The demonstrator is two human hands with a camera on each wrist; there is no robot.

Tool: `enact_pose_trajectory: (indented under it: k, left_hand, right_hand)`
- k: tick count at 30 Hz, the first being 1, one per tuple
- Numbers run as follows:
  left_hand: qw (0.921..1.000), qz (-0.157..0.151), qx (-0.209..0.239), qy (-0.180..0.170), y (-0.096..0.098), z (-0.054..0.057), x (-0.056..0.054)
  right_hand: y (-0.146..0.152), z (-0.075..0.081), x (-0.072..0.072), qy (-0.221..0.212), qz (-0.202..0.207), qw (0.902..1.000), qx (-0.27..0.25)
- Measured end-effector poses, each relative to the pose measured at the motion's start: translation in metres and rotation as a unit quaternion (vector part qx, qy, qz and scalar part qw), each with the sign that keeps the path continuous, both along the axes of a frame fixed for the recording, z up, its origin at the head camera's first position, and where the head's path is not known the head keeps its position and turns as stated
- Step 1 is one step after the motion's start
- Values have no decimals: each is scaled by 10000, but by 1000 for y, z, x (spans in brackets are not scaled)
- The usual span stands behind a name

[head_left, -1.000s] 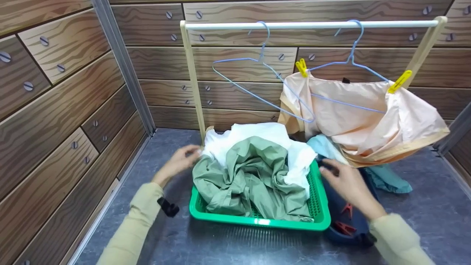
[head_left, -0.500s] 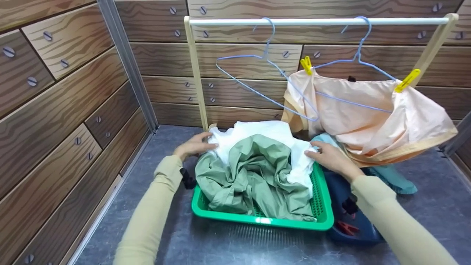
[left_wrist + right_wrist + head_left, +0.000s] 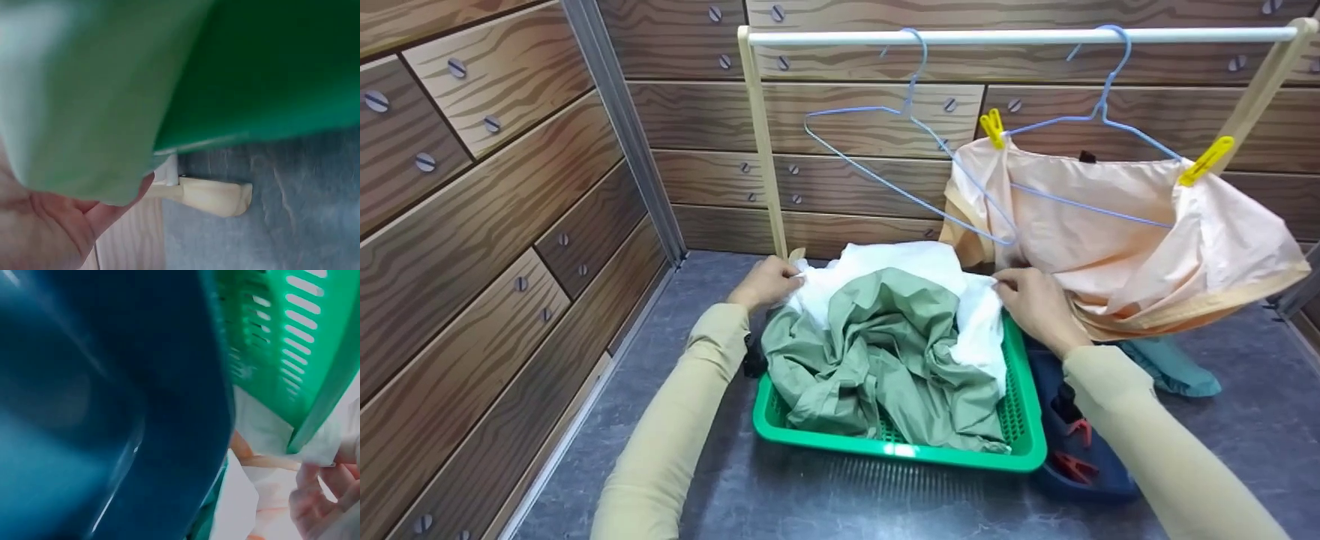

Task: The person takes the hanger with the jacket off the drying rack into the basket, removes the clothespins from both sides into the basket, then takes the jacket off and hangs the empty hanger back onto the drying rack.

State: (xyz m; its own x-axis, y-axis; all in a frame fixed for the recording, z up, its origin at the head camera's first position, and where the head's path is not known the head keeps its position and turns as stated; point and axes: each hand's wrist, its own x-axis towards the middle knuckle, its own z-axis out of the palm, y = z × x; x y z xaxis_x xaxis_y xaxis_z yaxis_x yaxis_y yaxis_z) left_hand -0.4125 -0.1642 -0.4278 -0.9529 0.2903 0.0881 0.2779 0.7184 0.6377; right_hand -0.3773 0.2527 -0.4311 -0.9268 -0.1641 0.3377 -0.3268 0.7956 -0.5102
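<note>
A white garment (image 3: 896,259) lies bunched at the back of the green plastic basket (image 3: 840,441), partly under a crumpled sage-green garment (image 3: 877,375). At the basket's back left corner my left hand (image 3: 769,282) pinches the white cloth's edge. My right hand (image 3: 1039,306) pinches its opposite edge at the back right. Thumb and fingers of the right hand (image 3: 326,503) meet on white cloth just past the basket's rim in the right wrist view. Cloth covers most of the left fingers in the left wrist view.
Behind the basket stands a rack with a white rail (image 3: 1020,36). It bears a bare blue hanger (image 3: 877,174) and a peach garment (image 3: 1110,247) clipped by yellow clothespins (image 3: 1207,161). A navy bin (image 3: 1087,487) with red clothespins (image 3: 1074,466) stands right of the basket, near teal cloth (image 3: 1174,367).
Both hands have moved in to the white garment from the basket's sides and now pinch its edges. The view has shifted slightly; the basket and rack stand as before.
</note>
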Motion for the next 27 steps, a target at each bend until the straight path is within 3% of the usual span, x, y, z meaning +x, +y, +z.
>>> enact_pose_trajectory:
  k: [3,7,12,17,21,25,27]
  left_hand:
    - [9995,-58,317,26,3,1,-1]
    - [9930,-182,1168,-75,8,5,-1]
    - [9715,-344,2324,-312,21,12,-2]
    - [9522,-892,2781,-894,38,20,6]
    - [9454,-1652,2423,-1422,57,23,17]
    - [9536,-2498,1025,-1333,76,22,27]
    - [9516,-2827,278,-1176,83,20,31]
  right_hand:
    - [-6,3,-1,-513,136,9956,-777]
    - [-11,8,-2,-1233,258,9756,-1798]
    - [-12,13,-1,-1648,483,9402,-2940]
    - [-13,14,-1,-1904,858,9204,-3306]
    - [-14,11,-1,-2165,1087,9065,-3457]
    - [-14,5,0,-2332,1349,8915,-3643]
    - [-14,3,2,-2385,1495,8859,-3688]
